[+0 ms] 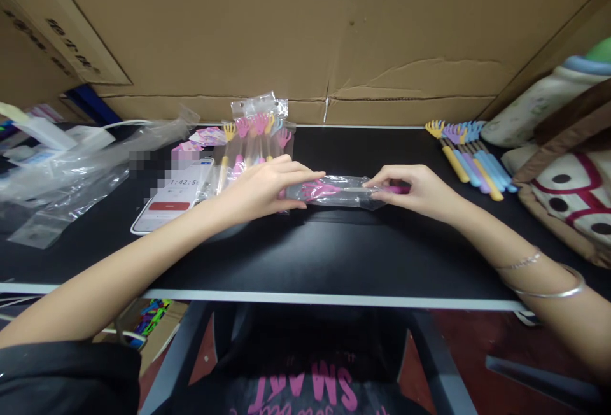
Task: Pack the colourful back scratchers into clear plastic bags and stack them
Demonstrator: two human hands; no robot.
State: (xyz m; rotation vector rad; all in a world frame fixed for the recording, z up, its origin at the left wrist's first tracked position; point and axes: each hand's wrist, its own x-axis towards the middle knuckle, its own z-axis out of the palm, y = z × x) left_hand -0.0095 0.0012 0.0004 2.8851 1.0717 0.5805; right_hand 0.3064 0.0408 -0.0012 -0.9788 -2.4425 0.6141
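A small clear plastic bag (pixel 344 191) lies across the black table (pixel 305 256) with a pink hand-shaped scratcher (pixel 321 190) partly inside it. My left hand (pixel 265 186) grips the bag's left end, fingers stretched over it. My right hand (pixel 414 190) pinches the scratcher's pink handle at the bag's right end. Behind my left hand stands a pile of bagged scratchers (pixel 258 132) in pink and yellow.
Loose scratchers (pixel 470 157) in yellow, blue and purple lie at the back right, next to a patterned cushion (pixel 568 173). A phone (pixel 172 202) showing a timer lies at left, beside empty plastic bags (pixel 62 179). A cardboard wall (pixel 305 33) closes off the back.
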